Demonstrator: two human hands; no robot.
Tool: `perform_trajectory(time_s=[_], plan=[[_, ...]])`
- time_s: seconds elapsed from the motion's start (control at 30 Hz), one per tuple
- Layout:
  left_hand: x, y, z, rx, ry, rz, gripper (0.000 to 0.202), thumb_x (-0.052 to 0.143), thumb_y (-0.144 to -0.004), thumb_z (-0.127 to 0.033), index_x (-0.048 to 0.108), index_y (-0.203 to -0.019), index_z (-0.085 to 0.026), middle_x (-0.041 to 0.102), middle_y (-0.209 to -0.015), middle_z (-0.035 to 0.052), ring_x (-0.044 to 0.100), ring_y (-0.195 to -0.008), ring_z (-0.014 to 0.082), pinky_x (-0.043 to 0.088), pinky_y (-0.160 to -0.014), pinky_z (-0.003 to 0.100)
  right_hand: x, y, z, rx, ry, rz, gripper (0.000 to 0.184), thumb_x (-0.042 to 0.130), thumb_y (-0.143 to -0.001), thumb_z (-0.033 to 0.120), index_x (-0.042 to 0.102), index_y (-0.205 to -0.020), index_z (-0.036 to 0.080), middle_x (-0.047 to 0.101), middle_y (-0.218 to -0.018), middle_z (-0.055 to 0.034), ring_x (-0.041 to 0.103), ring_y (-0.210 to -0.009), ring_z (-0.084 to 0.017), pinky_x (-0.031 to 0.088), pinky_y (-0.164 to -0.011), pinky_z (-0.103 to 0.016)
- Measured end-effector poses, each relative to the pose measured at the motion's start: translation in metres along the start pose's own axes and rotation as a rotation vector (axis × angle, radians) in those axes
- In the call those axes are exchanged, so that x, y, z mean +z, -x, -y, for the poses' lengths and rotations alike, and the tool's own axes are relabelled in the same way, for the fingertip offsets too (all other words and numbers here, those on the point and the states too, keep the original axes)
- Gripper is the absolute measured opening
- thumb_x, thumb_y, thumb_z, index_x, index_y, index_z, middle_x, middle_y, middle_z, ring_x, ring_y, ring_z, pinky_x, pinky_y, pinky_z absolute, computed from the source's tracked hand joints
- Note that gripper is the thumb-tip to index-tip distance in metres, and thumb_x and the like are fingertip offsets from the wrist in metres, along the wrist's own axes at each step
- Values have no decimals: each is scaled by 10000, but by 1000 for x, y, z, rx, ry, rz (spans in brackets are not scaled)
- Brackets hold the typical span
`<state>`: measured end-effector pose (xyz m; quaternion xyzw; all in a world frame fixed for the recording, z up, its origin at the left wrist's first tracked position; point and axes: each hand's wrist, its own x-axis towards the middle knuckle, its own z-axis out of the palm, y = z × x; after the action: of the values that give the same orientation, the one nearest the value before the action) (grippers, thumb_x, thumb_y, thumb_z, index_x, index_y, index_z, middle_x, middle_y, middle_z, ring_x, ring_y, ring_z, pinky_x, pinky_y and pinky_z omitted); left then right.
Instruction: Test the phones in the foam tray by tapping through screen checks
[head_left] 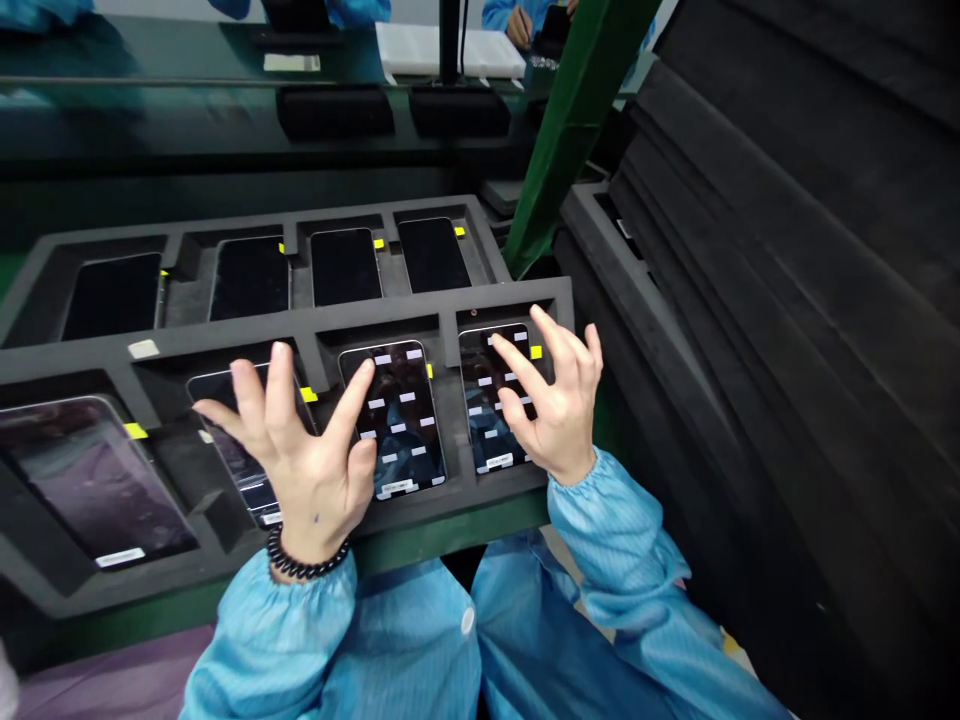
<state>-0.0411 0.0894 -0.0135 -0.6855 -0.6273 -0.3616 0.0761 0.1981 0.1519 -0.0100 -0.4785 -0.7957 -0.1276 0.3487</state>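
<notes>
My left hand point(311, 460) is spread, its index fingertip at the upper left of a smartphone point(405, 440) whose dark screen shows several small light rectangles. Beneath that hand lies another phone point(244, 470), partly covered. My right hand point(555, 400) is open as well, its index finger at the top of the rightmost phone point(487, 440), which has the same light rectangles. Whether the fingertips press the glass or hover, I cannot tell. These phones lie face up in pockets of a dark foam tray point(450, 400), with yellow tabs at their edges.
At the left of the front tray is a larger-looking phone point(97, 480). A second foam tray point(300, 215) behind holds several dark-screened phones. A green post point(570, 130) rises at the right, beside stacked black foam trays point(750, 250). A co-worker's hand point(519, 27) shows across the bench.
</notes>
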Motion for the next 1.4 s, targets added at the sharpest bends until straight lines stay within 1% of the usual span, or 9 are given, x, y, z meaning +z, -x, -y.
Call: perform_trajectory(time_s=[0.1,0.23,0.37,0.57,0.77,0.93,1.1,1.2,1.4], plan=[[2,-7,-3,56,5,46,491,304,-1046,-511,432,-1516,-450,-25,-1716,-150,-1,-1592,418,-91,-1273,730,-1,4,-3,50,7,8,370,522,-991,309,667,-1329,275,528,-1548,-83,516,-1368,-302,261,-1257,-584],[4,-11,-5,68,12,84,478,337,-1048,-470,443,-1513,-438,21,-1720,-124,35,-1596,392,-87,-1285,704,-3,6,-7,91,4,-91,361,482,-1004,308,693,-1293,260,532,-1531,-101,546,-1334,-311,292,-1240,-577],[6,-13,-8,100,34,81,499,293,-1050,-505,420,-1527,-435,4,-1720,-126,24,-1594,391,-92,-1284,698,-3,8,-9,137,16,-50,353,505,-999,310,699,-1291,269,516,-1550,-97,524,-1356,-319,289,-1238,-587],[11,-18,-9,185,19,133,520,327,-1045,-491,380,-1556,-411,-14,-1727,-76,29,-1604,367,-82,-1284,695,-8,22,-10,83,-14,-130,345,502,-972,252,746,-1208,312,544,-1526,-44,572,-1293,-297,331,-1222,-585],[-6,-4,-9,73,42,28,519,236,-1043,-530,446,-1510,-448,67,-1715,-166,65,-1600,379,-78,-1309,645,-8,29,-6,5,-16,-73,281,544,-970,291,765,-1144,302,629,-1432,-68,593,-1243,-266,366,-1205,-567],[-12,19,-5,76,26,15,501,269,-1037,-517,469,-1492,-461,136,-1717,-115,118,-1597,374,-62,-1305,668,-7,27,-1,-80,-12,31,299,555,-971,311,742,-1205,318,620,-1451,-56,574,-1265,-251,346,-1224,-547],[-9,29,2,21,18,84,474,335,-1039,-470,462,-1495,-457,94,-1717,-142,96,-1597,375,-82,-1312,632,-12,27,11,-106,-93,-38,310,522,-982,333,753,-1187,310,620,-1442,-58,571,-1243,-255,335,-1235,-530],[-11,31,5,8,36,126,467,377,-1037,-440,463,-1496,-451,77,-1716,-153,94,-1596,376,-100,-1312,606,-10,19,28,-182,-131,15,346,474,-1021,371,721,-1253,299,620,-1448,-73,548,-1295,-237,263,-1274,-532],[-19,46,16,138,15,16,507,331,-1032,-463,464,-1517,-398,141,-1724,-57,123,-1597,374,-90,-1309,627,5,4,49,-250,-145,206,408,521,-1024,407,617,-1396,270,507,-1583,-84,459,-1434,-253,138,-1300,-594]])
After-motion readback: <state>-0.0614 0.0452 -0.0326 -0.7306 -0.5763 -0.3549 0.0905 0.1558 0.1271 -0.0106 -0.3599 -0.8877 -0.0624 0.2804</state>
